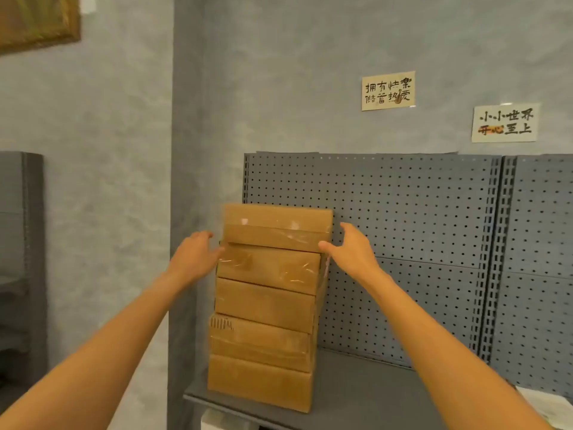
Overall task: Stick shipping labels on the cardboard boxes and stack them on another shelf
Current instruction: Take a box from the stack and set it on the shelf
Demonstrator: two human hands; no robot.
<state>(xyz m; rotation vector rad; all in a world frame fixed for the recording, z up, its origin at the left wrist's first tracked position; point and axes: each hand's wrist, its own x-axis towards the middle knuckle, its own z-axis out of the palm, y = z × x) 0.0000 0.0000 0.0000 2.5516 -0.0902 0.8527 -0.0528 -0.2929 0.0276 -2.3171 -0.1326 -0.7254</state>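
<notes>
Several brown cardboard boxes form a tall stack [263, 308] at the left end of a grey shelf [356, 395]. The top box [276, 226] sits shifted a little to the right of the one below it. My left hand [195, 256] is beside the stack's left side, fingers relaxed, near the top two boxes. My right hand [347, 246] is at the right end of the top box, thumb touching its lower front corner, fingers spread behind. Clear tape shines on the box fronts. No label shows on the visible faces.
A grey pegboard back panel [418, 228] rises behind the shelf. Two paper signs [387, 90] with writing hang on the blue-grey wall. A dark cabinet [21, 259] stands at the left. White paper [545, 408] lies at the shelf's right edge.
</notes>
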